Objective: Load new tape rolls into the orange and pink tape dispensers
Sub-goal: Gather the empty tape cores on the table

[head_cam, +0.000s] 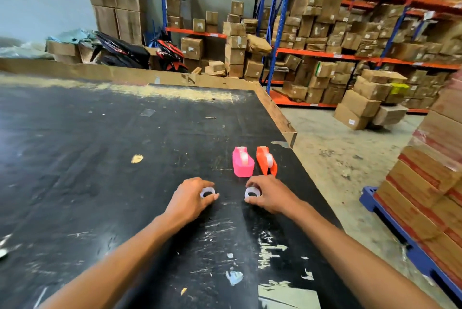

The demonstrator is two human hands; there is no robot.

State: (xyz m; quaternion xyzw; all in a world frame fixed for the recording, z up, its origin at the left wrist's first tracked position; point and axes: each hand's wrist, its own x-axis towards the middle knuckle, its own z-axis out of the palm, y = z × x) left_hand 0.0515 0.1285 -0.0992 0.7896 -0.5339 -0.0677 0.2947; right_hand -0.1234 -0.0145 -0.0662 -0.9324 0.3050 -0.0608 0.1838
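A pink tape dispenser [242, 162] and an orange tape dispenser [266, 160] stand side by side on the black table [125, 158], near its right edge. Each has a pale roll or hub showing in its middle. Just in front of them, my left hand [191, 200] curls around a small clear tape roll [208, 192] that rests on the table. My right hand [271, 196] grips a second clear tape roll [252, 193], also low on the table, directly below the orange dispenser.
The table's right edge [290, 131] drops to a concrete floor. A blue pallet [400, 236] stacked with cartons stands at the right. Shelving full of cardboard boxes [325, 41] and parked motorbikes [140, 51] lie beyond the table's far rim.
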